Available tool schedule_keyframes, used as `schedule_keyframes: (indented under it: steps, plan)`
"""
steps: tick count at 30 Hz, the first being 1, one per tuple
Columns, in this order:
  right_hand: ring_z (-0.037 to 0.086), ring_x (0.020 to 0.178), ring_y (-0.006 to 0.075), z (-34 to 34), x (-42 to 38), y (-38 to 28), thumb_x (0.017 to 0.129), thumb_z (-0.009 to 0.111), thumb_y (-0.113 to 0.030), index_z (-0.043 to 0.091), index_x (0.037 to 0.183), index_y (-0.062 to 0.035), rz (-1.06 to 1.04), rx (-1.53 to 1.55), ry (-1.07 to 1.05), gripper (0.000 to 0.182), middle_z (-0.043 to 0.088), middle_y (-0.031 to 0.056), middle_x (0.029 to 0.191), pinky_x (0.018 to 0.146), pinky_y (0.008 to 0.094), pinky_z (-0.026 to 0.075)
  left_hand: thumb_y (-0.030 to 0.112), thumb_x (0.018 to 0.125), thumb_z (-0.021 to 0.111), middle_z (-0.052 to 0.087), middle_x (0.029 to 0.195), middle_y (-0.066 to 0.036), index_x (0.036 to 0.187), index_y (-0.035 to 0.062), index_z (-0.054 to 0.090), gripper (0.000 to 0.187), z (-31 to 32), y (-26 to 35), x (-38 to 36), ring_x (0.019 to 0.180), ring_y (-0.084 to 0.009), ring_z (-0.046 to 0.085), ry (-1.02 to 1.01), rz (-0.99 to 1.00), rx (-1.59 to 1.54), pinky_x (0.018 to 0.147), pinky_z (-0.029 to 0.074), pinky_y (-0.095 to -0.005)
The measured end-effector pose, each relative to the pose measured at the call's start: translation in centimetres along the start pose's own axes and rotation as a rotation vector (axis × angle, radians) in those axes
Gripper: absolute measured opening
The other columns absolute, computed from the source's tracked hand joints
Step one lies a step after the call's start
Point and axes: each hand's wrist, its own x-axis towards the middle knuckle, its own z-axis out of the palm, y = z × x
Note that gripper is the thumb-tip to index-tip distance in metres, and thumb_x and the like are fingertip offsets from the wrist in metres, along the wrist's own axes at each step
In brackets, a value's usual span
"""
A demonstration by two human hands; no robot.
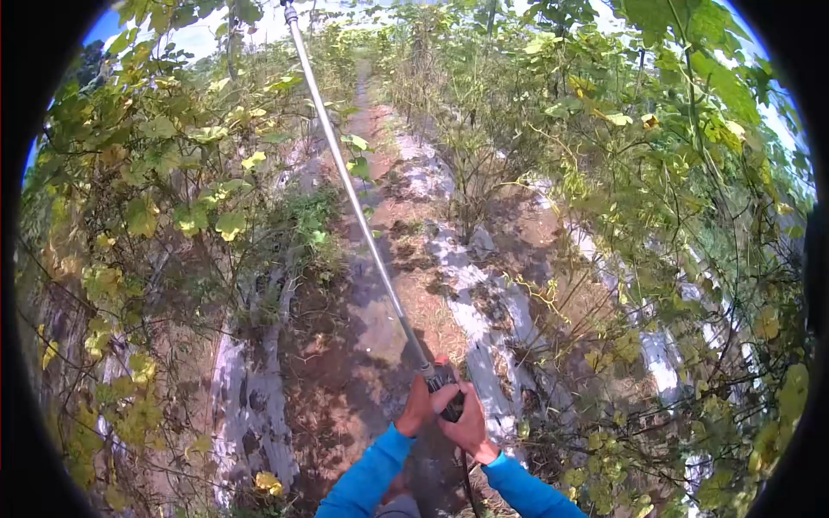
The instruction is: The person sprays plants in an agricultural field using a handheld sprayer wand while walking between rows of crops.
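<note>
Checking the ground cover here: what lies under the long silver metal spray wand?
Under the long silver metal spray wand runs a brown dirt path flanked by silvery plastic mulch sheets. Both hands, left hand and right hand, cover its black handle; leafy vines hide the bed edges.

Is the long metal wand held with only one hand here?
No: both the left hand and the right hand clasp the black handle at the lower end of the metal wand.
</note>
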Motion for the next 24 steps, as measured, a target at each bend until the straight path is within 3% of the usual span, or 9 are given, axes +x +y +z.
schedule_keyframes:
  steps: [4, 8, 12, 13, 14, 15, 19, 21, 24]
  plan:
    - [0.063, 0.096, 0.0340, 1.9, 8.6, 0.5, 0.066, 0.082, -0.017, 0.050, 0.130, -0.0028, -0.004, -0.032, -0.054, 0.073, 0.058, 0.0165, 0.104, 0.082, 0.0419, 0.051, 0.010, 0.076, 0.067, 0.064, 0.076, -0.004, 0.083, 0.0010, 0.062, 0.013, -3.2, 0.0, 8.8, 0.073, -0.0124, 0.061, -0.026, 0.066, 0.006, 0.072, 0.050, -0.0320]
    - [0.065, 0.094, 0.0360, 3.0, 16.3, -0.6, 0.067, 0.081, -0.018, 0.051, 0.124, -0.0032, 0.032, -0.002, 0.036, 0.065, 0.063, 0.0181, 0.102, 0.079, 0.0428, 0.053, 0.015, 0.077, 0.068, 0.062, 0.073, -0.002, 0.083, -0.0004, 0.063, 0.017, -5.3, 3.6, 17.1, 0.070, -0.0106, 0.058, -0.078, 0.202, 0.267, 0.065, 0.049, -0.0324]
    - [0.068, 0.088, 0.0357, 3.4, 23.6, -2.3, 0.069, 0.081, -0.019, 0.051, 0.120, -0.0047, -0.098, -0.055, 0.209, 0.061, 0.066, 0.0189, 0.095, 0.074, 0.0434, 0.054, 0.017, 0.077, 0.069, 0.063, 0.074, -0.002, 0.083, 0.0002, 0.062, 0.019, -5.8, 5.6, 24.3, 0.070, -0.0104, 0.058, -0.185, 0.199, 0.045, 0.064, 0.049, -0.0323]
    - [0.069, 0.089, 0.0350, 3.1, 25.3, -3.9, 0.070, 0.082, -0.018, 0.050, 0.121, -0.0045, 0.096, 0.006, 0.168, 0.062, 0.067, 0.0186, 0.095, 0.075, 0.0432, 0.054, 0.018, 0.076, 0.070, 0.063, 0.074, -0.003, 0.083, 0.0005, 0.062, 0.020, -5.8, 6.5, 25.9, 0.069, -0.0107, 0.058, -0.202, 0.201, 0.040, 0.063, 0.049, -0.0320]
    - [0.069, 0.089, 0.0350, 3.1, 26.9, -4.0, 0.070, 0.082, -0.018, 0.050, 0.121, -0.0045, 0.099, 0.010, 0.178, 0.062, 0.067, 0.0186, 0.095, 0.075, 0.0432, 0.054, 0.018, 0.076, 0.070, 0.063, 0.073, -0.003, 0.082, 0.0009, 0.062, 0.020, -5.6, 7.5, 27.7, 0.069, -0.0109, 0.058, -0.220, 0.206, 0.035, 0.063, 0.049, -0.0316]
    - [0.069, 0.089, 0.0355, 3.1, 28.4, -3.7, 0.070, 0.082, -0.018, 0.050, 0.123, -0.0047, 0.063, 0.025, 0.178, 0.063, 0.067, 0.0184, 0.096, 0.075, 0.0428, 0.054, 0.018, 0.076, 0.070, 0.062, 0.070, -0.003, 0.080, 0.0013, 0.062, 0.019, -4.6, 10.7, 28.2, 0.066, -0.0101, 0.058, -0.201, 0.221, 0.046, 0.059, 0.048, -0.0316]
    - [0.069, 0.089, 0.0327, 4.4, 33.2, -1.7, 0.068, 0.083, -0.015, 0.049, 0.124, -0.0061, -0.053, 0.033, 0.157, 0.066, 0.068, 0.0176, 0.096, 0.075, 0.0408, 0.055, 0.016, 0.076, 0.069, 0.059, 0.063, -0.001, 0.077, 0.0011, 0.061, 0.017, -7.2, 9.7, 33.5, 0.056, -0.0082, 0.053, -0.096, 0.319, 0.336, 0.050, 0.043, -0.0313]
    - [0.070, 0.089, 0.0291, 5.4, 35.7, -0.7, 0.067, 0.084, -0.014, 0.049, 0.124, -0.0058, -0.053, -0.030, 0.073, 0.068, 0.069, 0.0170, 0.095, 0.075, 0.0388, 0.055, 0.015, 0.077, 0.069, 0.059, 0.063, -0.001, 0.077, 0.0011, 0.061, 0.016, -8.2, 9.7, 34.8, 0.056, -0.0082, 0.053, -0.036, 0.269, 0.273, 0.050, 0.042, -0.0303]
    - [0.070, 0.089, 0.0310, 7.2, 39.7, 0.8, 0.068, 0.083, -0.014, 0.053, 0.123, -0.0053, -0.091, 0.001, 0.049, 0.064, 0.069, 0.0176, 0.095, 0.075, 0.0389, 0.055, 0.012, 0.078, 0.067, 0.059, 0.066, -0.001, 0.083, 0.0009, 0.062, 0.013, -11.0, 7.5, 38.0, 0.058, -0.0087, 0.055, 0.044, 0.206, 0.182, 0.051, 0.043, -0.0273]
